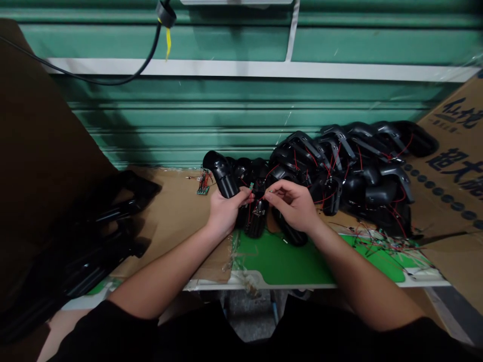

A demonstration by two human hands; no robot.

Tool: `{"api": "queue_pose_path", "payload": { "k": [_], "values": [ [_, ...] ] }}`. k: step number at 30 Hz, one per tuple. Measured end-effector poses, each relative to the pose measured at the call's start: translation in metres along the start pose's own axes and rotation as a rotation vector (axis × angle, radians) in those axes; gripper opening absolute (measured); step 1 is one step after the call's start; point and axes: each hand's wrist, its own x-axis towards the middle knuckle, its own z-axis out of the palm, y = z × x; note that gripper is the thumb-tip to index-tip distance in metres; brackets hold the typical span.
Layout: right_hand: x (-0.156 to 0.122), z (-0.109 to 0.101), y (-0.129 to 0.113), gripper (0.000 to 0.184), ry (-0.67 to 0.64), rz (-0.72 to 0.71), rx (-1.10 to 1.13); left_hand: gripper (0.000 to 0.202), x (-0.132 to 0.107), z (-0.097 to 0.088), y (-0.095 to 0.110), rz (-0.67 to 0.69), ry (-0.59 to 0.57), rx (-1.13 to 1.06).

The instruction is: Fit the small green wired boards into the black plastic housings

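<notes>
My left hand point(223, 210) is closed, with thumb and forefinger pinched around a small green circuit board point(251, 186). A curved, glossy black plastic housing point(219, 173) rises just behind that hand; whether the palm also grips it I cannot tell. Facing it, my right hand point(292, 202) pinches a thin red wire close to the board, its fingertips partly hiding the wire's end. Below both hands lies an open black housing part point(256, 221) with small wires and metal bits in it. Another long black part point(290, 229) rests under my right hand.
Black housings with red wires point(362, 166) are heaped at the right. Loose wires point(392, 244) lie on the green mat point(287, 259). Several wired circuit boards point(203, 188) sit on flat cardboard point(169, 221). More black parts point(109, 226) fill the left. A carton point(449, 166) stands right.
</notes>
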Motion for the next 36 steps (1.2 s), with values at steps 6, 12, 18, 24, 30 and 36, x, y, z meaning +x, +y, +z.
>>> {"api": "queue_pose_path", "payload": {
  "k": [6, 12, 18, 24, 30, 36],
  "values": [
    [-0.001, 0.001, 0.006, 0.021, 0.002, 0.003, -0.029, 0.044, -0.002, -0.002, -0.001, 0.111, -0.027, 0.199],
    [-0.002, 0.003, 0.008, 0.021, -0.015, -0.002, -0.065, 0.044, -0.001, -0.004, -0.005, 0.026, -0.043, 0.126],
    [-0.001, 0.004, 0.012, 0.029, -0.063, 0.128, 0.099, 0.047, 0.000, -0.004, -0.005, -0.053, -0.075, 0.061],
    [0.002, -0.003, 0.012, 0.033, -0.161, 0.211, 0.207, 0.051, -0.001, -0.003, 0.001, -0.078, -0.066, 0.041],
    [0.004, -0.012, 0.006, 0.022, -0.262, 0.282, 0.152, 0.052, 0.001, -0.005, 0.008, -0.160, -0.067, -0.048],
    [0.006, -0.012, 0.006, 0.029, -0.235, 0.338, 0.211, 0.050, 0.002, -0.005, 0.009, -0.188, -0.109, -0.017]
  ]
}}
